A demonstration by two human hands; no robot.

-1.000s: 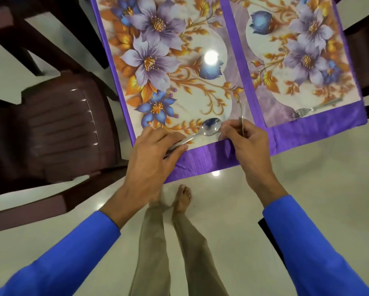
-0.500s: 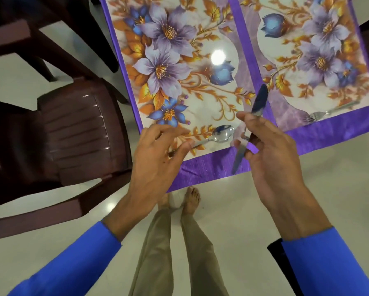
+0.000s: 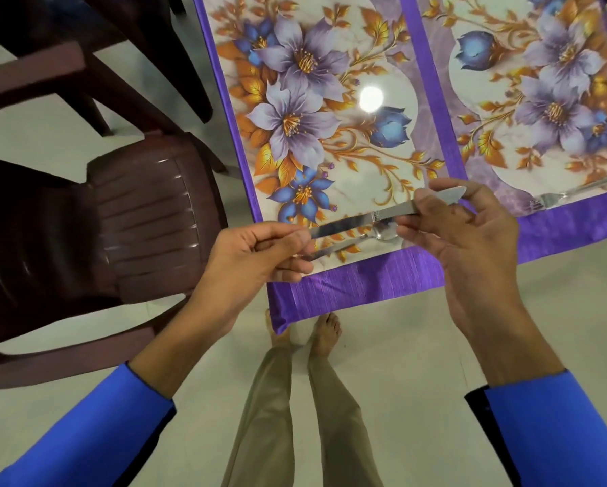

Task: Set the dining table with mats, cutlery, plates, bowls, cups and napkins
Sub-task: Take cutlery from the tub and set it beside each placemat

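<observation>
Pale glossy floor tiles below, and a table dressed in a floral cloth (image 3: 316,110) with purple borders fills the top of the view from twelve to three o'clock – a ceiling light glints off its shiny surface. At nine o'clock a dark brown moulded plastic chair (image 3: 126,219) with a ribbed seat sits just beside the table's edge, and another chair's legs show at eleven. Bare feet and khaki trouser legs stand at six o'clock, right by the table corner.

On the cloth near the front edge lies a steel spoon (image 3: 365,239), its bowl partly hidden behind the knife. Over at three o'clock a fork (image 3: 555,198) rests on the neighbouring panel, well apart.

Now the knife (image 3: 361,223) – slim, polished metal, held level above the spoon, running from nine to three. The left hand (image 3: 249,258), fingers curled, pinches the blade tip between thumb and forefinger. The right hand (image 3: 463,237) grips the handle end, thumb on top, fingers loosely curled beneath, palm turned up. Both blue sleeves reach in from the bottom corners
</observation>
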